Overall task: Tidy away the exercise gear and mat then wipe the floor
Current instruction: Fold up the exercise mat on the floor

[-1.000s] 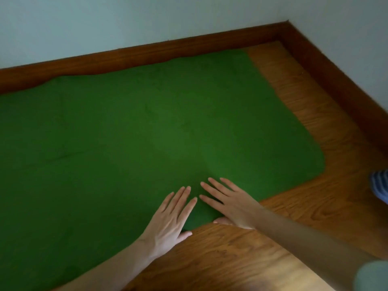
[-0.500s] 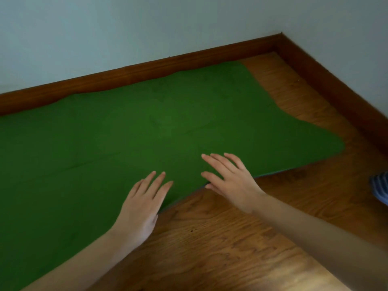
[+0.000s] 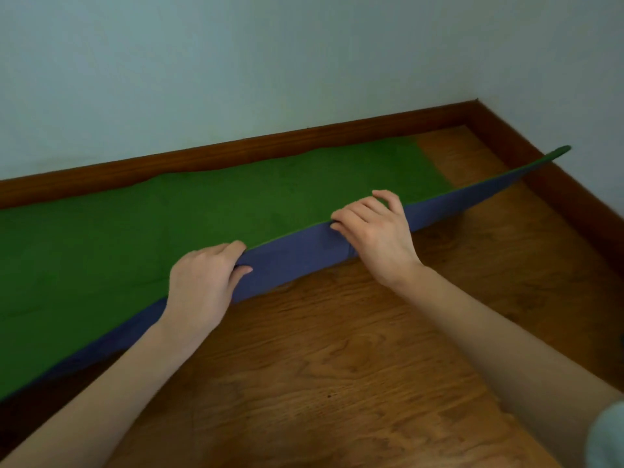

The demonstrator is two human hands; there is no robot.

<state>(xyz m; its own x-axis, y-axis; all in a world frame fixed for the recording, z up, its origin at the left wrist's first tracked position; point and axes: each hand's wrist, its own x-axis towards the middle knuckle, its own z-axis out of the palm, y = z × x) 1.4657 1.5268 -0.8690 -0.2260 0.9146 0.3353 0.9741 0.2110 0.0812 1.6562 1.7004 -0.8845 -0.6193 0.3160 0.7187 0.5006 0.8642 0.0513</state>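
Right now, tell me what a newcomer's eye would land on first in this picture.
The green mat fills the left and middle, lying along the baseboard, with its near edge lifted off the wooden floor so the blue underside shows. The left hand and right hand grip that raised edge side by side at centre. Behind them rises a pale wall.

Mat (image 3: 236, 211) matt, felt-like; floor (image 3: 337, 366) glossy grained wood.
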